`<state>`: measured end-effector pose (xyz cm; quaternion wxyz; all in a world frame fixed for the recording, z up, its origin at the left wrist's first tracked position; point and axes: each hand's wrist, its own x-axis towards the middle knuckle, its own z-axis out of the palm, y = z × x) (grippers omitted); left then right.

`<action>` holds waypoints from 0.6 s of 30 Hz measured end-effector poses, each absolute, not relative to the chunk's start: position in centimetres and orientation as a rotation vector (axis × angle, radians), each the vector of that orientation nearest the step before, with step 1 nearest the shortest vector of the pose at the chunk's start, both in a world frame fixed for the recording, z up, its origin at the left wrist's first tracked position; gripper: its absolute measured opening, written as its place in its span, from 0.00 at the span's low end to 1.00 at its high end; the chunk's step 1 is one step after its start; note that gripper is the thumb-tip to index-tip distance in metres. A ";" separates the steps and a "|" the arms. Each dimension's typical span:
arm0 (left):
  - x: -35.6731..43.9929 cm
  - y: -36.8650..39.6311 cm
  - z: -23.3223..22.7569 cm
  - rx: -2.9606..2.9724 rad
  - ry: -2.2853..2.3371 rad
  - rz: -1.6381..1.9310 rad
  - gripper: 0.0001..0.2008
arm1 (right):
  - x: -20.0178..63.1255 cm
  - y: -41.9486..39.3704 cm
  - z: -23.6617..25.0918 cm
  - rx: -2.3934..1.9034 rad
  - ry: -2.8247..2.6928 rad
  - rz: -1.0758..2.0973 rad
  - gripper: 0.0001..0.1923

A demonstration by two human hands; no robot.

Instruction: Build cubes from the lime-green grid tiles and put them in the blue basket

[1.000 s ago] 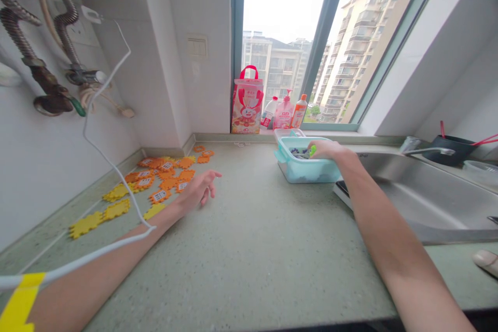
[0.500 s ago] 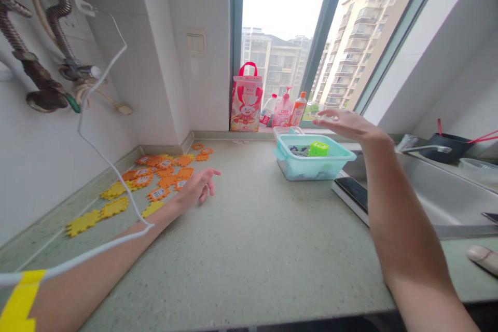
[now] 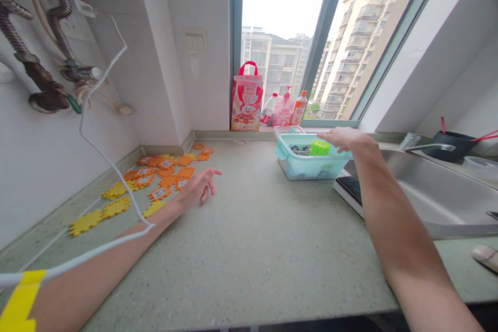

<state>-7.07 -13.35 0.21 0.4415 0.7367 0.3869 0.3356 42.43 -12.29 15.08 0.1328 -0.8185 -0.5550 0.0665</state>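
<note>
My left hand point(image 3: 197, 185) rests on the counter with loosely bent fingers apart and nothing in them. Beside it and under the forearm lie orange puzzle-edged foam pieces point(image 3: 168, 181), some with white printed or cut-out patterns, and yellow foam pieces point(image 3: 117, 207). My right hand point(image 3: 344, 138) is over the right end of a turquoise plastic box point(image 3: 311, 167), fingers extended and apart. Its fingertips are close to a bright green block point(image 3: 319, 148) in the box; whether they touch it is unclear. Dark grey pieces point(image 3: 299, 150) lie beside the block.
A steel sink point(image 3: 420, 176) with a tap point(image 3: 433, 147) is on the right. By its edge lies a dark-screened flat device point(image 3: 348, 189). A pink bag point(image 3: 246, 104) and several bottles point(image 3: 284, 109) line the windowsill. A white cable point(image 3: 112, 166) crosses above my left forearm.
My right hand has come down and slightly inward, from above the box to its right rim. My left hand has stayed in place.
</note>
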 end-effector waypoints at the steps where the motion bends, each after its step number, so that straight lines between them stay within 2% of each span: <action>1: -7.1 -13.4 0.2 1.828 0.959 0.832 0.32 | 42.1 -12.2 14.8 -2.376 -1.566 0.334 0.37; 4: -7.1 -13.3 0.2 1.837 0.963 0.824 0.31 | 41.2 -11.9 14.4 -2.222 -1.531 0.549 0.32; 11: -7.2 -13.2 -0.2 1.860 0.957 0.823 0.33 | 40.6 -11.1 14.6 -2.227 -1.618 0.489 0.26; 14: -7.2 -13.3 -0.3 1.875 0.967 0.806 0.32 | 39.8 -12.3 15.9 -2.237 -1.753 0.234 0.21; 18: -7.0 -13.7 -0.1 1.935 0.981 0.770 0.34 | 36.9 -15.8 19.6 -2.008 -1.810 -0.413 0.18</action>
